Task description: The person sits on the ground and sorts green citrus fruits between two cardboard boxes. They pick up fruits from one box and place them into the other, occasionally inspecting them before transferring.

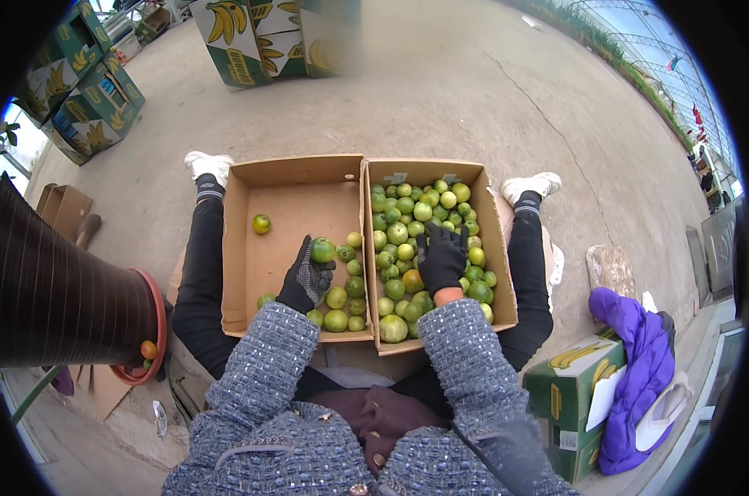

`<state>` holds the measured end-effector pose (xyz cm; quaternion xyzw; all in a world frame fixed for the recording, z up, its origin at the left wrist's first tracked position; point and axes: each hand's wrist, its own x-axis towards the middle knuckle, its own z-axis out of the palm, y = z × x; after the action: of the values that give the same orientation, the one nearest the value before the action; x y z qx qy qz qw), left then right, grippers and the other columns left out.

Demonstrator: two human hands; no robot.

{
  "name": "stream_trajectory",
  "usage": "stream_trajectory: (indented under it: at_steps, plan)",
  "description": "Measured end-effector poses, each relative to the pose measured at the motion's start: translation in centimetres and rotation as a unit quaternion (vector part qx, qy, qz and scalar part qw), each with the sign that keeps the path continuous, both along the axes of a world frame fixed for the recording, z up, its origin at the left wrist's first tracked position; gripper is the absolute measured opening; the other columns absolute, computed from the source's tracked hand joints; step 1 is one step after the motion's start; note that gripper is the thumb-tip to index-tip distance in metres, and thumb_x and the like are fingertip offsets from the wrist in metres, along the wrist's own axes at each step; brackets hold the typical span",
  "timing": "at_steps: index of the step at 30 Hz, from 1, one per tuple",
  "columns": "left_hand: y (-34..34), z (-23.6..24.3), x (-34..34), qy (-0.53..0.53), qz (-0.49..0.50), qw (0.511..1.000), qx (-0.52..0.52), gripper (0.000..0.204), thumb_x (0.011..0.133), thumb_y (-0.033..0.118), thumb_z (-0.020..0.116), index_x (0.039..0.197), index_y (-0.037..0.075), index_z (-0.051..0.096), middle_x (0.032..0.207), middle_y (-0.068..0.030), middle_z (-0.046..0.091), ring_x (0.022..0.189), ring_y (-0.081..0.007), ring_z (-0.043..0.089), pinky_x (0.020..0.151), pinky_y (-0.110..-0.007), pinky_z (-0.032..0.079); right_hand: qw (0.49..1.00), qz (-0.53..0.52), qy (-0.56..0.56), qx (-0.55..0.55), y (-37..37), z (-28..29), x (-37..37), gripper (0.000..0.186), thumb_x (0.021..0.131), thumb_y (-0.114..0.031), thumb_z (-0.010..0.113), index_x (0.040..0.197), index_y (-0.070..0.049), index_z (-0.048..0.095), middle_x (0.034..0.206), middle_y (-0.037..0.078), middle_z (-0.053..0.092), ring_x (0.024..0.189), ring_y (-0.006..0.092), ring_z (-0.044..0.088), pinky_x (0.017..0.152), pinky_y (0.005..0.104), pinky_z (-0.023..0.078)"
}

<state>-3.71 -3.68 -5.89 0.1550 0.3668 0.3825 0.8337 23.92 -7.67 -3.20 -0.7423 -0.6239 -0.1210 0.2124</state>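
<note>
Two open cardboard boxes stand side by side between my outstretched legs. My left hand [306, 279], in a dark grip glove, is over the left box [291, 171], its fingers closed round a green tomato [323, 250]. Several more green tomatoes [335, 298] lie along that box's right side and near edge, while a lone greenish-orange tomato [261, 224] lies toward its far left. Many tomatoes, mostly green, fill the right box [500, 248]. On top of them rests my black-gloved right hand [443, 260], fingers spread; its palm is hidden. An orange tomato [412, 281] lies beside it.
A large dark ribbed container [68, 281] with an orange rim stands at the left. Green banana cartons [101, 107] are stacked at the far left, with others [250, 41] ahead. At the right, a purple jacket [635, 372] drapes over another banana carton [569, 393].
</note>
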Motion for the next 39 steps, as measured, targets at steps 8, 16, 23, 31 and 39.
stream_trajectory:
  at_steps: [8, 16, 23, 31, 39]
  plan:
    - [0.0, -0.3, 0.1, 0.007, 0.05, 0.996, -0.071, 0.052, 0.096, 0.051, 0.053, 0.115, 0.004, 0.059, 0.087, -0.0093, 0.062, 0.072, -0.0206, 0.058, 0.068, -0.032, 0.052, 0.968, -0.064, -0.123, -0.209, 1.1, -0.7, 1.1, 0.042, 0.083, -0.043, 0.063, 0.101, -0.006, 0.07, 0.115, 0.012, 0.065, 0.115, 0.0315, 0.056, 0.118, 0.0564, 0.01]
    - [-0.6, 1.3, 0.5, -0.043, -0.028, 0.998, -0.022, 0.047, 0.1, 0.045, 0.049, 0.118, 0.003, 0.06, 0.08, -0.0055, 0.063, 0.061, -0.0165, 0.057, 0.057, -0.026, 0.05, 0.969, -0.078, -0.083, -0.219, 0.9, 0.0, 2.2, 0.054, 0.081, -0.052, 0.067, 0.108, -0.005, 0.067, 0.126, 0.018, 0.058, 0.121, 0.0352, 0.051, 0.115, 0.057, 0.016]
    - [0.0, 0.8, 0.1, -0.11, -0.147, 0.983, 0.029, 0.047, 0.101, 0.044, 0.048, 0.115, 0.002, 0.063, 0.087, -0.0056, 0.066, 0.067, -0.0137, 0.059, 0.055, -0.025, 0.048, 0.981, 0.014, 0.129, 0.145, 0.0, 0.9, 0.8, 0.043, 0.079, -0.034, 0.075, 0.109, -0.005, 0.065, 0.124, 0.016, 0.058, 0.119, 0.0354, 0.052, 0.112, 0.0533, 0.029]
    - [-2.8, 2.7, 1.1, 0.004, -0.206, 0.966, 0.157, 0.048, 0.095, 0.033, 0.062, 0.131, 0.002, 0.052, 0.1, -0.0044, 0.065, 0.076, -0.0127, 0.06, 0.064, -0.025, 0.051, 0.913, 0.395, 0.08, 0.067, -2.4, 5.1, -7.0, 0.057, 0.074, -0.027, 0.078, 0.126, -0.013, 0.059, 0.126, 0.008, 0.057, 0.119, 0.0256, 0.055, 0.114, 0.0466, 0.035]
    - [-0.7, 3.6, 1.1, 0.008, 0.007, 1.0, -0.009, 0.047, 0.095, 0.049, 0.057, 0.116, 0.006, 0.057, 0.075, -0.0004, 0.057, 0.053, -0.01, 0.05, 0.046, -0.023, 0.044, 0.993, 0.07, 0.012, -0.099, -3.3, 2.1, 0.4, 0.039, 0.083, -0.026, 0.066, 0.12, -0.016, 0.063, 0.114, 0.006, 0.063, 0.113, 0.0258, 0.057, 0.118, 0.0519, 0.016]
